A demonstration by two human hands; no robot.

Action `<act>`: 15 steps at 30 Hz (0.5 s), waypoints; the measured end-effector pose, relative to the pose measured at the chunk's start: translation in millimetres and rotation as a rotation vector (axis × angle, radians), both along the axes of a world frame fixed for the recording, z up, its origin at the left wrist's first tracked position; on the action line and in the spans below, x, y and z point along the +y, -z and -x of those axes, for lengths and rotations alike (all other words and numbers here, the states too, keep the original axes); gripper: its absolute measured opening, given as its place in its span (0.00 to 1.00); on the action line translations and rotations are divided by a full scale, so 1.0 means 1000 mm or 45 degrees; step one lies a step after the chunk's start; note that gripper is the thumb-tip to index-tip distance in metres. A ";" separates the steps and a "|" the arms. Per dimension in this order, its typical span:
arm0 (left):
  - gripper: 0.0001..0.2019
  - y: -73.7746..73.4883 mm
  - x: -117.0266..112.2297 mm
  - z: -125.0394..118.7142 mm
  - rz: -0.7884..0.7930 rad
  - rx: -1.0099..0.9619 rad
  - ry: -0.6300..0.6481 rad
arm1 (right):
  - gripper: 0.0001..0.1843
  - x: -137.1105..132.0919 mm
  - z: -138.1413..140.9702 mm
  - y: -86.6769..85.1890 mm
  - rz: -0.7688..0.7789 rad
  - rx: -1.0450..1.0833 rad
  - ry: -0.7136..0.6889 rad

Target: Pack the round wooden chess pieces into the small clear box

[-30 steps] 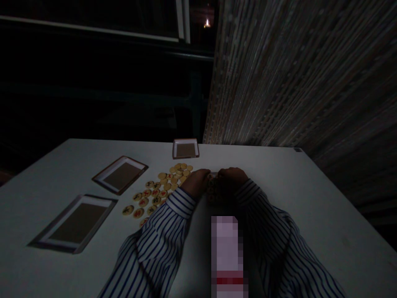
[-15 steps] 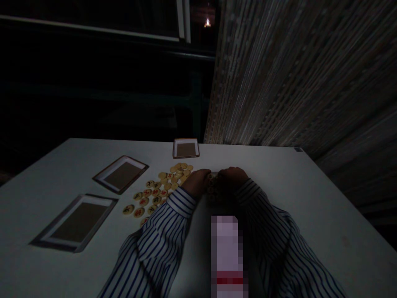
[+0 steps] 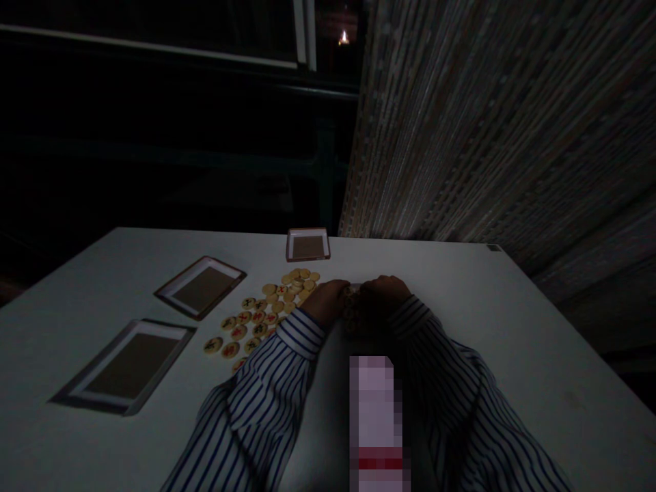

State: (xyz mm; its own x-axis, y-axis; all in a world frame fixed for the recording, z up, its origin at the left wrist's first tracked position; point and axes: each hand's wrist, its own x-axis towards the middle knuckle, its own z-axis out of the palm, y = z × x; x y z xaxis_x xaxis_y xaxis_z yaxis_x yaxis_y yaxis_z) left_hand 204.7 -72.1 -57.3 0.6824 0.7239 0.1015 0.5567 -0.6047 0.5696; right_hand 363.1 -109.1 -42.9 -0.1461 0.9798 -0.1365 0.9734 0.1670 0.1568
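Observation:
My left hand (image 3: 325, 301) and my right hand (image 3: 387, 292) meet at the middle of a white table (image 3: 512, 342), both in blue-striped sleeves. Their fingers are curled round a small cluster of round wooden game pieces (image 3: 351, 309) pressed between them. To the left of my left hand, several more pale discs (image 3: 261, 316) with red or black marks lie flat and loose on the table. The scene is dim, and the held pieces are partly hidden.
Three shallow trays lie on the table: a small one (image 3: 307, 244) at the far edge, a middle one (image 3: 200, 287), and a large one (image 3: 126, 367) at the near left. A ribbed wall (image 3: 486, 123) stands to the right.
Both hands have stayed together on the gathered pieces. The view has shifted very slightly; nothing else has moved.

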 end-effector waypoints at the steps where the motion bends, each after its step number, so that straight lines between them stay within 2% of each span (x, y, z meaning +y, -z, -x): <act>1: 0.14 0.000 0.000 0.000 0.004 -0.002 -0.004 | 0.17 0.000 0.000 0.000 0.006 0.007 -0.007; 7: 0.13 -0.003 -0.001 0.000 0.014 0.022 -0.025 | 0.16 0.001 -0.001 -0.002 0.023 0.035 -0.019; 15: 0.13 0.003 0.001 0.000 -0.008 -0.009 -0.010 | 0.15 0.001 -0.001 0.000 0.006 0.005 -0.022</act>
